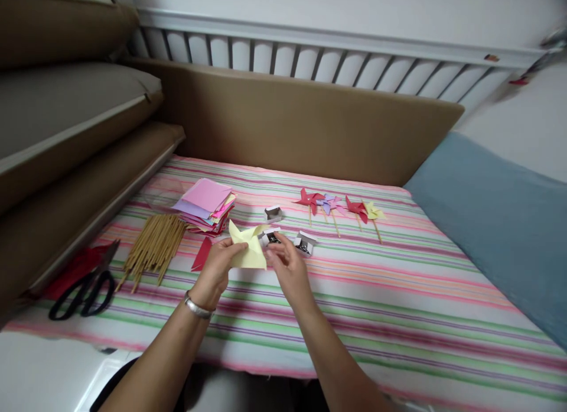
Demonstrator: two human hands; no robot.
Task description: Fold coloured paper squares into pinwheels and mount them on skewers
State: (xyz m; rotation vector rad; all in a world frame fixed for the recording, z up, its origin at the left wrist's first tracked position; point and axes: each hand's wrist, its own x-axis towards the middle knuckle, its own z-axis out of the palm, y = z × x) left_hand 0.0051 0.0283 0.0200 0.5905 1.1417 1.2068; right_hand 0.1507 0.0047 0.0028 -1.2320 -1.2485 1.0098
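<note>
My left hand [218, 259] holds a pale yellow paper pinwheel [248, 250], its thumb pressed on the folded middle. Just to the right, my right hand [289, 269] is loosely curled with its fingers apart, close to the paper's right edge. Its fingertips partly cover a small white box [271, 237] with dark metal bits inside. Beside that hand sits another small box [305, 243] with similar dark pieces. A third small open box [273, 213] lies farther back.
Left of the hands are stacked coloured paper squares [206, 198], a red paper piece [202, 254], a bundle of wooden sticks [153, 246] and black-handled scissors [86, 291]. Several pinwheels on sticks [357, 207] lie at the back right. A brown panel [283, 119] borders the striped cloth [398, 317].
</note>
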